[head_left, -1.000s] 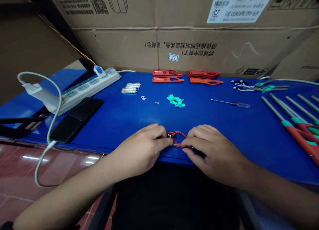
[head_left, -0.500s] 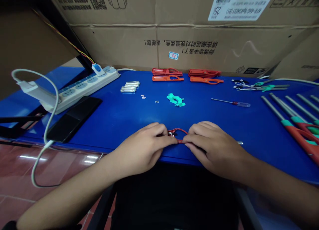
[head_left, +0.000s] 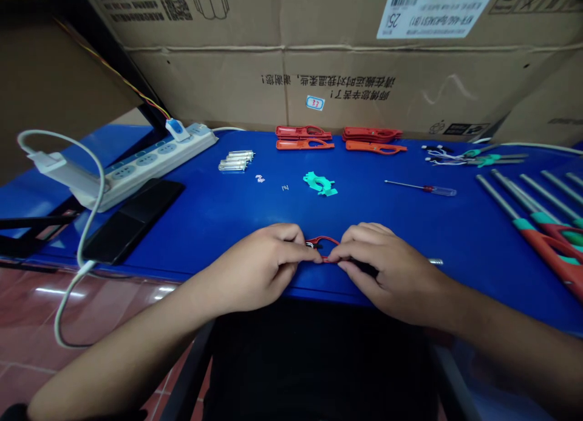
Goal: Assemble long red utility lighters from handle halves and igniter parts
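A red lighter casing [head_left: 327, 238] with a finger loop lies low over the table's front edge, between my hands. White wires and a black part show inside it. My left hand [head_left: 268, 266] is closed on its left end, with the index finger pressing near the loop. My right hand [head_left: 382, 263] pinches the casing just right of the loop, hiding that side. Beyond the right hand a silver metal tube end [head_left: 436, 261] sticks out; whether it joins the casing is hidden.
Green plastic pieces [head_left: 320, 183], small springs [head_left: 285, 188] and clear fuel tanks [head_left: 235, 160] lie ahead. Red casings [head_left: 376, 139] are stacked at the back. A screwdriver [head_left: 423, 188] and long-tubed lighters [head_left: 546, 226] are on the right; a phone [head_left: 134, 219] and power strip [head_left: 150, 161] on the left.
The fingertips of my right hand have shifted slightly left along the casing. A bit more of the metal tube end shows. My left hand keeps its hold.
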Available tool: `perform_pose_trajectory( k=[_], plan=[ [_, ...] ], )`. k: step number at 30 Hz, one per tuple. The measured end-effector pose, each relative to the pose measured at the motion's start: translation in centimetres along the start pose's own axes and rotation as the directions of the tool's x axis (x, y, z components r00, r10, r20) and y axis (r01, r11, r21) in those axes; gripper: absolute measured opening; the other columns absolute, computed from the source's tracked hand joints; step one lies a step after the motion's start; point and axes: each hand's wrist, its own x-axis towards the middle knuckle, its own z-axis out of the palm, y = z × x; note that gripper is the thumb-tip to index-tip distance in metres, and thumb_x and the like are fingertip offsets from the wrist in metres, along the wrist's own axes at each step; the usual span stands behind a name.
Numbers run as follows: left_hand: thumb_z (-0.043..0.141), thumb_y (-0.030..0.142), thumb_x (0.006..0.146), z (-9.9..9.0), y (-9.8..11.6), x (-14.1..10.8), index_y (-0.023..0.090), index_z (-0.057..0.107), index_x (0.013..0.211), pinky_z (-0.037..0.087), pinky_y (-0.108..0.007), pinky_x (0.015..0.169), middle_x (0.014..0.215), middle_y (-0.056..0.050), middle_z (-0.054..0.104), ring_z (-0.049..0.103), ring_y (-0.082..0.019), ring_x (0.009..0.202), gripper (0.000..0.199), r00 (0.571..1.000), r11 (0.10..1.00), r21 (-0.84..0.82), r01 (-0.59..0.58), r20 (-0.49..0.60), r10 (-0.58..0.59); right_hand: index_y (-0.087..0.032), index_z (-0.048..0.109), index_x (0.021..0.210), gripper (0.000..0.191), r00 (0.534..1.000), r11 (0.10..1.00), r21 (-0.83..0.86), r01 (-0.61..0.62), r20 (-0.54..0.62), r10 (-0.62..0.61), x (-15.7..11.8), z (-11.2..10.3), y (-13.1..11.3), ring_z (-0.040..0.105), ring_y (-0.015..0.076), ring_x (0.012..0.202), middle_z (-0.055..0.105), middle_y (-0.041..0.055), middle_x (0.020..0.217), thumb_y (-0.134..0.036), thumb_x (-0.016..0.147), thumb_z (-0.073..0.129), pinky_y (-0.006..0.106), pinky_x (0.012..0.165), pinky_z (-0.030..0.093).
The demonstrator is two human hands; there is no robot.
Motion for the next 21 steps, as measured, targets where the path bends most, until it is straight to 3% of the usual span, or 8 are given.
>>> perform_pose_trajectory(
  k=[4,13,17,21],
  plan=[
    [0.045,0.003,0.092,0.0,-0.1,0.1,0.021,0.071,0.115,0.05,-0.029,0.08,0.096,-0.004,0.063,0.061,-0.015,0.089,0.039,1.0,1.0,0.011,-0.01,-0.005,0.01,-0.025,0.068,0.103,0.023,0.997,1.0,-0.02,-0.013,0.075,0.015,0.5,-0.6,-0.5,0.055,0.0193,0.09,0.064,0.0024,0.095,-0.013,0.094,0.05,0.041,0.088,0.039],
    [0.044,0.006,0.092,0.0,0.2,0.3,0.019,0.071,0.111,0.051,-0.031,0.076,0.093,-0.006,0.062,0.06,-0.017,0.084,0.035,0.999,0.989,0.142,-0.034,0.026,0.03,-0.018,0.069,0.092,0.021,0.993,0.948,-0.307,0.079,0.104,-0.049,1.1,-0.6,-2.2,0.051,0.0221,0.083,0.065,0.0062,0.089,-0.009,0.09,0.05,0.04,0.079,0.035],
    [0.044,0.006,0.093,-0.1,0.4,0.4,0.019,0.072,0.111,0.051,-0.032,0.077,0.092,-0.007,0.061,0.061,-0.018,0.085,0.036,0.999,0.984,0.173,-0.033,0.042,0.026,-0.018,0.069,0.091,0.021,0.988,0.952,-0.294,0.084,0.147,-0.042,1.3,-1.1,-2.1,0.053,0.0219,0.083,0.066,0.0063,0.089,-0.009,0.09,0.05,0.039,0.077,0.036],
    [0.044,0.004,0.091,0.2,0.2,0.6,0.019,0.071,0.111,0.051,-0.03,0.079,0.093,-0.005,0.062,0.061,-0.017,0.087,0.037,1.0,0.994,0.105,-0.03,-0.003,0.03,-0.022,0.067,0.104,0.018,0.987,0.98,-0.172,0.096,0.145,-0.072,0.9,-2.1,-0.8,0.057,0.021,0.093,0.067,0.0052,0.099,-0.015,0.092,0.054,0.04,0.087,0.04]
  ],
)
